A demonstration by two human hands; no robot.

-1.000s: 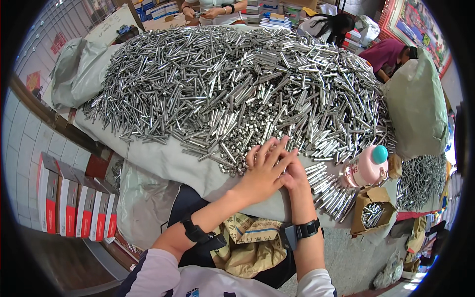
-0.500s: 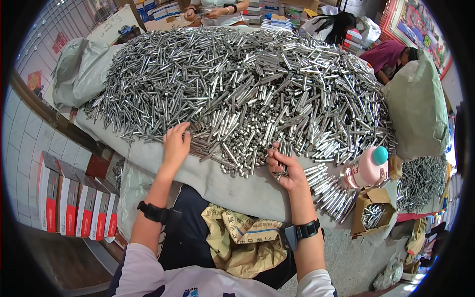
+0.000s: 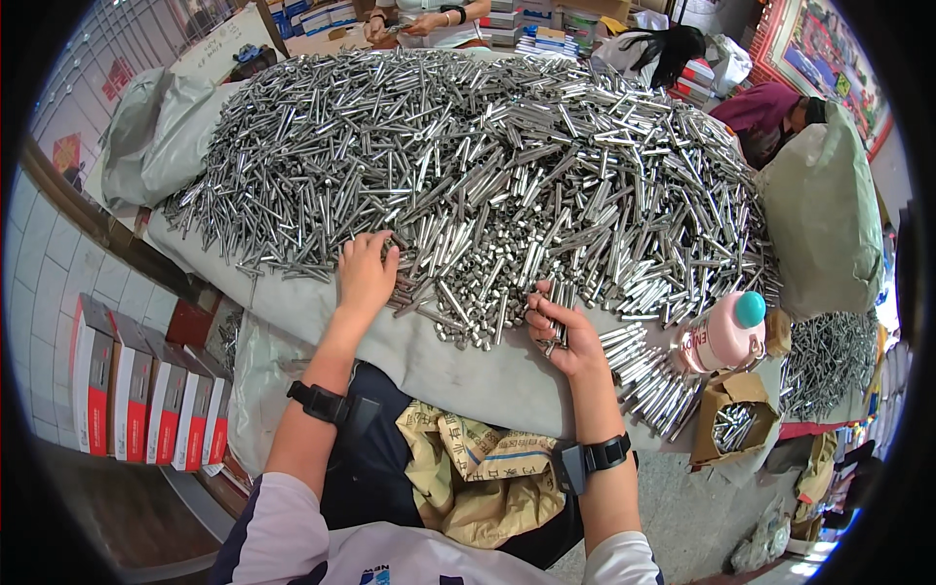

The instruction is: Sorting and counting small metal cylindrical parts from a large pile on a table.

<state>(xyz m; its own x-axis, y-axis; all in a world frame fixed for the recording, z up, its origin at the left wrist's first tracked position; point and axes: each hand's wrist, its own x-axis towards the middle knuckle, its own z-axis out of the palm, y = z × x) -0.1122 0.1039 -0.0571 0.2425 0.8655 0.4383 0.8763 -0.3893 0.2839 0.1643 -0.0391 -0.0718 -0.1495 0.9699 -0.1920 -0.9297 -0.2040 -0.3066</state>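
A big heap of shiny metal tubes (image 3: 322,166) covers the table. At the heap's near edge, my left hand (image 3: 367,278) has its thumb and fingers drawn together; what sits between the fingertips is partly hidden. Farther right, my right hand (image 3: 567,336) is closed around a small bunch of metal tubes (image 3: 560,295), their ends standing above the fingers. Between the two hands lie many short metal sleeves (image 3: 487,278). To the right of my right hand, loose tubes (image 3: 648,385) lie fanned in a row on the grey cloth (image 3: 468,375).
A pink bottle with a teal cap (image 3: 720,331) stands at the right, beside an open cardboard box (image 3: 736,419) holding tubes. Pale sacks (image 3: 824,210) flank the heap. Red-and-white boxes (image 3: 161,400) stand at the lower left. Other people (image 3: 429,24) are across the table.
My left hand has moved a little right and away from me into the heap's edge, and its fingers have drawn together. My right hand stays put with its tubes.
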